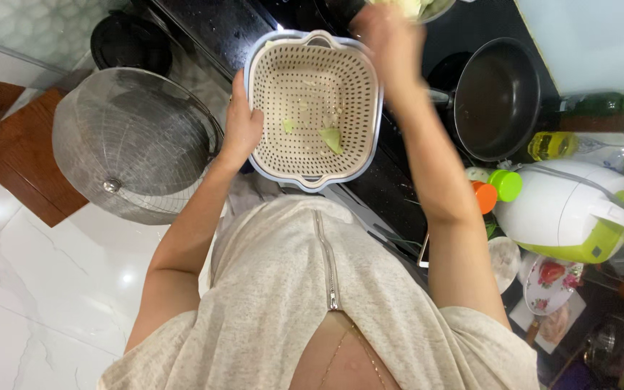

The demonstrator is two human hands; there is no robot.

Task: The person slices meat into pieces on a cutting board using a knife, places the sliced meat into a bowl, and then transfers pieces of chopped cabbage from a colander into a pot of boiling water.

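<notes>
One strainer basket, two hands on the job.
Your left hand [243, 126] clamps the rim of the cream strainer basket [315, 108] over the dark desk [211, 29]; a few green scraps lie inside. Your right hand [391, 40] is blurred, grip unclear. Around: one wire sieve [135, 144], one black pan [496, 97], one white-green cooker [568, 209].

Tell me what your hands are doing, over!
Left hand gripping the colander rim. Right hand raised, blurred, grip unclear. Few green scraps inside. Black pan alongside.
</notes>
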